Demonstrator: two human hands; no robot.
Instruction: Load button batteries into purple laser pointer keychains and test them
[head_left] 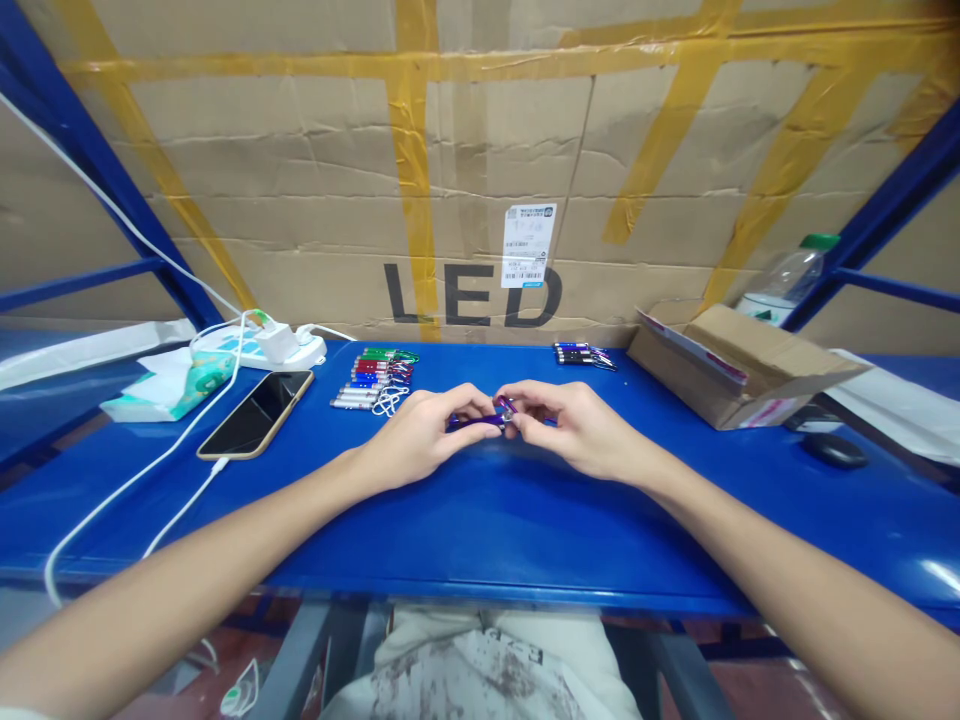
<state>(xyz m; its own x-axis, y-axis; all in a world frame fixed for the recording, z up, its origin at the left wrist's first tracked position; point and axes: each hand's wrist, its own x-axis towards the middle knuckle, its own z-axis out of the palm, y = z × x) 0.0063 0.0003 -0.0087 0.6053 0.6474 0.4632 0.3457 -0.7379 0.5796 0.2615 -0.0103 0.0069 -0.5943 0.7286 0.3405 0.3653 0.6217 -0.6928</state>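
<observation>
Both hands meet over the middle of the table. Between the thumb and fingers of my left hand (pixel 431 430) lies a slim purple tube (pixel 480 422), which looks like a keychain flashlight. My right hand (pixel 577 425) pinches a small purple carabiner clip (pixel 508 404) at the tube's right end. Fingers partly cover both parts, so I cannot tell whether they are joined. Beyond my left hand, several similar keychain flashlights (pixel 367 380) in silver, blue, red and green lie in a row with their clips. A smaller group of dark and purple keychain flashlights (pixel 574 354) rests farther back, right of centre.
On the left are a phone (pixel 256 415) on a white cable, a tissue pack (pixel 176 385) and a power strip (pixel 300 350). An open cardboard box (pixel 727 365), a plastic bottle (pixel 791 275) and a black mouse (pixel 834 450) stand right. A large carton (pixel 315 200) walls the back.
</observation>
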